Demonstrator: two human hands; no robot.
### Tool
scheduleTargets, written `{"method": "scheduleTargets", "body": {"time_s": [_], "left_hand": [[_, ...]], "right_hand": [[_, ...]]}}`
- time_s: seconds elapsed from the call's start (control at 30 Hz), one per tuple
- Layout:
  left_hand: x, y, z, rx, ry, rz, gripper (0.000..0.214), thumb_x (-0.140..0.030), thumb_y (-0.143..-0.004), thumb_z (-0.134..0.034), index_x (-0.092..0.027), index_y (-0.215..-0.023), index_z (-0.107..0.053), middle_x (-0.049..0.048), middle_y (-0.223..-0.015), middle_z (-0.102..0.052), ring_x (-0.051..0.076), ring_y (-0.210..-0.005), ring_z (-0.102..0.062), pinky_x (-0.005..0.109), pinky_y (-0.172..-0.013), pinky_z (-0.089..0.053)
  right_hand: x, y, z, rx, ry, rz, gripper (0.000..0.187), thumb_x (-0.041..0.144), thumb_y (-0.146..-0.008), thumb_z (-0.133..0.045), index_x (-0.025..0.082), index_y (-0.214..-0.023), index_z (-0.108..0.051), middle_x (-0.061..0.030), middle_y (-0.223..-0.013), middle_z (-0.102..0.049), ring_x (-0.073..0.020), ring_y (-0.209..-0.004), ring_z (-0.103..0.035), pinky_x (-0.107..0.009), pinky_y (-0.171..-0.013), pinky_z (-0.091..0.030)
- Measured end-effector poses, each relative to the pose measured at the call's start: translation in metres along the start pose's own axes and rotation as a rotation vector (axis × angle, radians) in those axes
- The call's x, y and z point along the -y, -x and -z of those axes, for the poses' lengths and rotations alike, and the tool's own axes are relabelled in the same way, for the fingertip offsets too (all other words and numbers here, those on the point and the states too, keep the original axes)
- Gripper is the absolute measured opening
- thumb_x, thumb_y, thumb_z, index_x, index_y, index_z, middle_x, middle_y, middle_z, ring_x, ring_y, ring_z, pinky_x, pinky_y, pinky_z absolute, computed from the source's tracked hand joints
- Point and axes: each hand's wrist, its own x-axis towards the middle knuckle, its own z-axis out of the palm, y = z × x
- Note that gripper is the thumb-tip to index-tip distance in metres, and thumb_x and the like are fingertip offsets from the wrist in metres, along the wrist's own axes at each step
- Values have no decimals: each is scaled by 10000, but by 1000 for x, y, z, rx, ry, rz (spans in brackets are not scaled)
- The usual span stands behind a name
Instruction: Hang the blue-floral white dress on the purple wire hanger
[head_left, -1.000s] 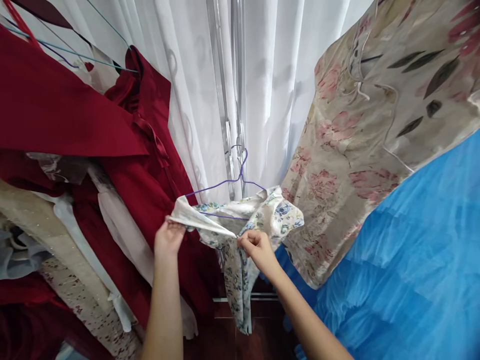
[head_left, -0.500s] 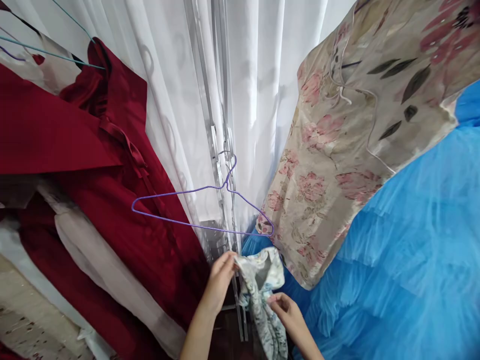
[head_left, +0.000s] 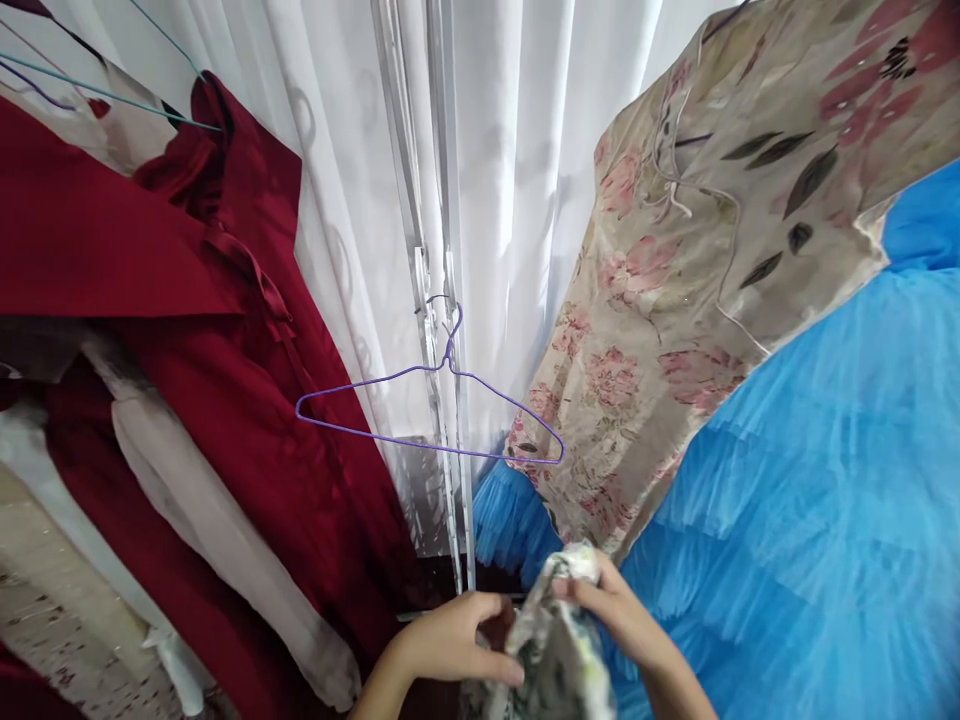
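Note:
A pale floral-print garment (head_left: 559, 660) hangs bunched at the bottom centre, blurred by motion; its lower part runs out of view. My right hand (head_left: 622, 615) grips its upper edge, thumb in front and fingers behind. At the garment's left side is my left hand (head_left: 450, 640), with thumb and fingers apart and the thumb against the cloth. Some of its fingertips are hidden in shadow. Above both hands, a bare purple wire hanger (head_left: 427, 445) hangs from a white metal stand (head_left: 442, 400).
Dark red garments (head_left: 300, 500) and a whitish sleeve (head_left: 217, 560) hang on the left. To the right are a beige flowered garment (head_left: 630, 300) and a tiered blue tulle dress (head_left: 810, 480). White curtains (head_left: 510, 180) cover the back.
The garment has dropped lower and bunched up. My right hand has moved up to its top edge, while my left hand has come down and loosened from the edge it pinched.

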Motion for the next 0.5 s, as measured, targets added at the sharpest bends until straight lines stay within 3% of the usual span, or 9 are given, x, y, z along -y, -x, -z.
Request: {"method": "scheduleTargets", "body": {"time_s": [0.07,0.13,0.2,0.27,0.33,0.4,0.5], "left_hand": [[20,10,-4,44,-48,115,282,-359,-676,-819,-190,-861,-691,-14,-744,-616,157,-701,-570,252,-653,-436],[30,16,-9,22,-46,142,319,-309,-676,-808,-212,-953,-683,-8,-819,-646,146,-690,-575,243,-637,-429],[29,18,-12,-83,1,55,500,-303,-715,-795,-248,-1177,-610,41,-1095,-660,168,-834,-625,273,-742,-474],[15,17,-13,-220,57,-95,690,-337,-746,-798,-267,-1357,-486,93,-1328,-570,217,-1063,-611,332,-919,-471],[-4,14,-12,-299,90,-210,743,-372,-760,-802,-261,-1411,-462,106,-1392,-537,255,-1211,-549,367,-1039,-419],[-20,11,-10,-290,82,-253,573,-387,-804,-763,-242,-1328,-581,84,-1333,-603,270,-1219,-549,364,-1068,-398],[-25,14,-7,-230,-14,-164,300,-393,-919,-604,-212,-1128,-721,48,-1164,-702,257,-1105,-601,339,-1013,-427]], "right_hand": [[19,-8,20,-120,-46,58,355,321,-555,-813,208,-856,-663,-27,-758,-670,-242,-727,-604,-360,-717,-493],[43,-13,30,-137,-120,101,389,295,-522,-779,221,-882,-652,-35,-743,-666,-248,-693,-606,-365,-683,-488],[67,-15,26,-32,-119,115,396,307,-503,-769,228,-875,-659,-47,-728,-665,-257,-674,-607,-369,-647,-489],[88,-13,11,160,5,134,350,329,-482,-791,225,-796,-677,-53,-700,-656,-259,-661,-596,-366,-623,-489],[102,-12,-9,328,180,173,285,335,-465,-821,215,-682,-681,-50,-667,-638,-245,-642,-570,-352,-605,-482],[108,-13,-25,415,303,220,241,338,-482,-832,205,-596,-666,-38,-628,-611,-215,-610,-534,-322,-573,-460],[105,-19,-29,502,319,287,240,380,-584,-795,185,-564,-656,-20,-559,-565,-168,-552,-482,-274,-514,-410]]}}
